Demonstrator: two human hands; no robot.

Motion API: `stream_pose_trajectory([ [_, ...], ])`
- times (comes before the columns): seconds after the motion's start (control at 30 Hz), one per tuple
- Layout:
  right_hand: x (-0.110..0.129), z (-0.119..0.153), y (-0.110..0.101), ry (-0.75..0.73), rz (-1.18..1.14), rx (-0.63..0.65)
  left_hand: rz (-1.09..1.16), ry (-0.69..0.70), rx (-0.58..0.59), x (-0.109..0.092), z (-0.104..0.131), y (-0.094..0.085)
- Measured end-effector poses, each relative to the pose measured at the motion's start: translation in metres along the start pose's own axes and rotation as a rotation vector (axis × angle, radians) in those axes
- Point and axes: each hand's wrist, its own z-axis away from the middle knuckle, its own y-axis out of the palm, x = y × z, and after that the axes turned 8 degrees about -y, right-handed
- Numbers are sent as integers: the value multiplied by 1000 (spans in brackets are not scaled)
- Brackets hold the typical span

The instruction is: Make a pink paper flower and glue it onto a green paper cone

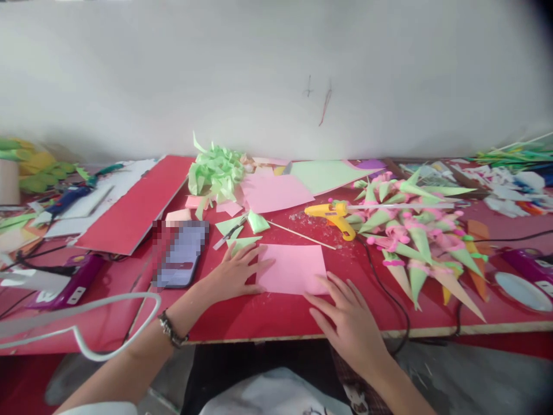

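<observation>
A pink rectangular sheet (pixel 291 268) lies flat on the red table (pixel 276 320) in front of me. My left hand (pixel 237 271) rests at its left edge, fingers spread, fingertips touching the paper. At the lower right corner of the sheet is my right hand (pixel 341 308), its fingers apart and the fingertips on or beside the edge. Neither hand grips anything. Just behind the sheet are green paper pieces (pixel 246 243), small scissors (pixel 232 231), a folded green piece (pixel 258 222) and a thin stick (pixel 302 235).
A yellow glue gun (pixel 332 216) lies behind right, beside a pile of green and pink paper cones (pixel 419 242). On the left are a phone (pixel 184 253), a red board (pixel 138 202) and a purple power strip (pixel 71 282). Green scraps (pixel 218 170) stand heaped behind.
</observation>
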Motion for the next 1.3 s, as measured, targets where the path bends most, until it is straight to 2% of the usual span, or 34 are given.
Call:
stream_pose_trajectory([
  [0.17,-16,20,1,32,99,-35,-13,-51,-49,-4,1,2],
  [0.27,-18,23,3,21,116,-47,-38,-66,-78,-1,5,-6],
  [0.33,-18,23,4,14,112,-39,-66,-141,-147,11,12,-15],
  [0.43,-18,21,5,14,102,-26,-114,-440,-377,42,30,-26],
  [0.47,-19,20,5,15,98,-21,-129,-502,-403,53,37,-27],
  [0.53,-19,20,4,11,87,-11,-154,-563,-371,70,49,-26],
  [0.6,-19,17,1,7,83,-11,-163,-581,-367,77,57,-26],
  [0.67,-16,12,0,10,94,-32,-154,-566,-431,70,57,-28],
  [0.73,-11,2,1,10,96,-68,-116,-513,-482,51,52,-33],
  [0.77,-8,-4,3,2,81,-89,-81,-471,-466,39,48,-34],
  [0.83,-3,-18,9,-74,11,-78,13,-308,-350,12,38,-33],
  [0.9,-1,-30,16,-140,-52,-50,89,-153,-247,-11,28,-27],
  [0.97,-3,-39,22,-202,-47,-49,139,-86,-200,-26,21,-17],
  [1.07,-8,-44,24,-333,34,-77,155,-37,-183,-36,13,-6],
  [1.13,-12,-47,21,-392,78,-116,117,-6,-201,-38,8,-6],
  [1.3,-7,-63,-3,-371,103,-326,-52,68,-277,-48,-2,-26],
])
